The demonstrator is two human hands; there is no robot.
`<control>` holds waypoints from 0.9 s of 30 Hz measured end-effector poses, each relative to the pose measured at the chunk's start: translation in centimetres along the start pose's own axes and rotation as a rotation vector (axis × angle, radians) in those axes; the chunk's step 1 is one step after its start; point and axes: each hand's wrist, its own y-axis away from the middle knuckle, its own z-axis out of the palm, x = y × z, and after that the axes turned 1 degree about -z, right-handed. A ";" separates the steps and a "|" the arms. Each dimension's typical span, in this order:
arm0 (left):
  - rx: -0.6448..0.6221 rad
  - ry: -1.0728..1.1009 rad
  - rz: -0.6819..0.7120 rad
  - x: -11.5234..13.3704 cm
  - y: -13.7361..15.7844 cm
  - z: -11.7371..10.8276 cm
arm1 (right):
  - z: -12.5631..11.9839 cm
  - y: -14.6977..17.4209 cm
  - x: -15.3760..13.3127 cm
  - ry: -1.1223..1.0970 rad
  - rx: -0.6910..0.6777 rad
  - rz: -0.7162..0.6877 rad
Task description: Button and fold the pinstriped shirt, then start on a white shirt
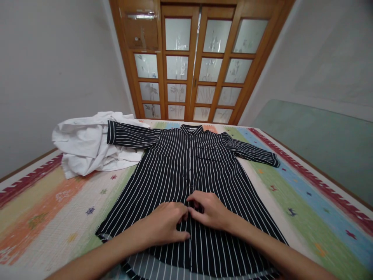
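Observation:
A black shirt with white stripes (163, 171) lies front up on the patterned cover, its collar at the far end and both sleeves spread out sideways. My left hand (167, 221) is at the lower front placket, fingers curled onto the cloth and thumb lying lower down. Across from it, my right hand (211, 210) has its thumb and forefinger bent around the placket edge. The fingertips of both hands nearly meet there. Any button between them is hidden. The near hem curves up slightly, showing the paler inside of the cloth.
A crumpled white garment (84, 144) lies at the left, partly under the striped sleeve. The colourful cover (291, 186) stretches beneath everything. Pale walls flank both sides, with a greenish panel (314, 136) at right. Wooden doors with glass panes (177, 66) stand beyond the far edge.

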 end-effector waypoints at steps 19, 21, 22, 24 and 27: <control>0.066 -0.061 0.025 -0.1 -0.3 1.4 | 0.9 1.6 -2.1 -0.011 -0.006 0.195; 0.082 -0.036 0.026 -0.1 -0.4 1.4 | 0.9 1.8 -2.1 -0.067 0.015 0.216; 0.092 -0.029 0.028 -0.2 -0.5 1.5 | 0.9 1.8 -2.0 -0.092 0.022 0.226; 0.104 -0.024 0.037 -0.4 -0.6 1.6 | 0.9 1.9 -2.0 -0.135 0.027 0.241; 0.095 -0.018 0.052 -0.4 -0.7 1.7 | 1.0 2.0 -1.9 -0.188 0.030 0.268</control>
